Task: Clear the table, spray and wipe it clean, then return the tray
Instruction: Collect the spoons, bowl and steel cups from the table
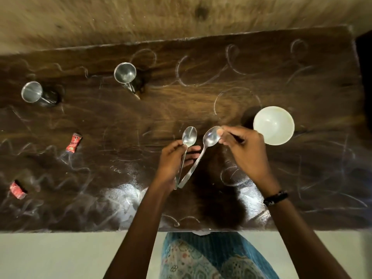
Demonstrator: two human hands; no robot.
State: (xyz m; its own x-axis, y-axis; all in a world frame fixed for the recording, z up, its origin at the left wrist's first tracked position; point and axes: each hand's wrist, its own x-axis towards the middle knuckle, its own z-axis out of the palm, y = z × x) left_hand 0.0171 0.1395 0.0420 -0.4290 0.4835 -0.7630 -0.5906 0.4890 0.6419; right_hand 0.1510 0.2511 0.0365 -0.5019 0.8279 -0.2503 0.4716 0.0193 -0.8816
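Two steel spoons are in your hands, lifted just above the dark wooden table (221,63). Your left hand (173,164) curls its fingers round the handle of the left spoon (188,140), bowl pointing away from you. Your right hand (243,150) pinches the bowl of the right spoon (209,137) between thumb and fingertips, and that spoon's handle slants down to meet the other near your left palm. Just beside your right hand sits a white bowl (273,125). Well apart to the left stand two steel cups, one farther back (124,73), one near the left edge (32,92), and two red wrappers (74,142) (17,190) lie near the left edge too. White smears and chalky swirls cover the table. You appear to be in the clearing step, gathering cutlery; next you likely need both spoons in one hand, freeing the other for the bowl. No tray, spray bottle or cloth is in view, and the wrappers' print is too blurred to read.
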